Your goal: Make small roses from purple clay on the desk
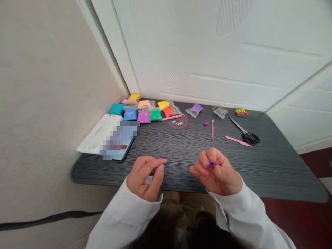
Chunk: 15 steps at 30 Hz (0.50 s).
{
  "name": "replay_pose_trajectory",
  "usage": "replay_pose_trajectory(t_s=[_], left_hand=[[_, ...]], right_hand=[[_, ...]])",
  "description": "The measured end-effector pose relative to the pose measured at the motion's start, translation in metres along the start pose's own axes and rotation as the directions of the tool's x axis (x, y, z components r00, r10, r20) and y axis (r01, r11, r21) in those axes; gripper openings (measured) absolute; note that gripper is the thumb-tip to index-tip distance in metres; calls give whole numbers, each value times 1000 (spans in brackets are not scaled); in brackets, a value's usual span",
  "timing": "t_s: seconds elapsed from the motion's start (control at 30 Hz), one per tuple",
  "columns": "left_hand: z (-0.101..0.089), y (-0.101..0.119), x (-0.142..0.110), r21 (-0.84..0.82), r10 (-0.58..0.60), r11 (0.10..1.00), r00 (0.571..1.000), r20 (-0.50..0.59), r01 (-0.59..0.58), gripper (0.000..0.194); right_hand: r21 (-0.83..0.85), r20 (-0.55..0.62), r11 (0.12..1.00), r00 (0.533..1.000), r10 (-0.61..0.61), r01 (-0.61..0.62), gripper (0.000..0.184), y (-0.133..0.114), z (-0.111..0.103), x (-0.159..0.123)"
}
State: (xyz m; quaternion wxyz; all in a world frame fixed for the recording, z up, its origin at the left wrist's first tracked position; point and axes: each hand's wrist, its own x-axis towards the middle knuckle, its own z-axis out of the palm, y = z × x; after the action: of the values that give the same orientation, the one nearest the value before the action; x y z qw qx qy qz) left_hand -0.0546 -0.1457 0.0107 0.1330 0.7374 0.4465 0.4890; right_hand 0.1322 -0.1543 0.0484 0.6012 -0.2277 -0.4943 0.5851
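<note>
My right hand point(218, 171) is closed in a pinch around a small dark-purple clay piece point(212, 165) with a hollow-looking, rolled end. It is raised over the front edge of the table. My left hand point(146, 176) is to the left, apart from it, with the index finger stretched out and the thumb close below its tip. I see nothing between those fingers. Beyond my right hand are a pink stick-shaped modelling tool point(213, 129), a small magenta clay piece point(206, 123) and a pink modelling knife point(238, 141).
Black-handled scissors point(250, 137) rest at the right, near a small yellow-and-red item point(241, 112). Several coloured clay packets point(130, 114) line the back left, beside a protractor point(178, 123). An open booklet or case point(95, 135) lies at the left. A white panel point(194, 52) stands behind the table point(181, 145).
</note>
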Motion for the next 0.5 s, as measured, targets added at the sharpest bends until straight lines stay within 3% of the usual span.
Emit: replay_pose_trajectory(t_s=[0.23, 0.5], left_hand=[[-25, 31, -6, -44, 128, 991, 990, -53, -130, 19], [-48, 66, 3, -100, 234, 965, 969, -78, -241, 19]], right_hand=[[220, 38, 975, 999, -36, 27, 19, -39, 36, -34], [348, 53, 937, 997, -51, 29, 12, -59, 58, -52]])
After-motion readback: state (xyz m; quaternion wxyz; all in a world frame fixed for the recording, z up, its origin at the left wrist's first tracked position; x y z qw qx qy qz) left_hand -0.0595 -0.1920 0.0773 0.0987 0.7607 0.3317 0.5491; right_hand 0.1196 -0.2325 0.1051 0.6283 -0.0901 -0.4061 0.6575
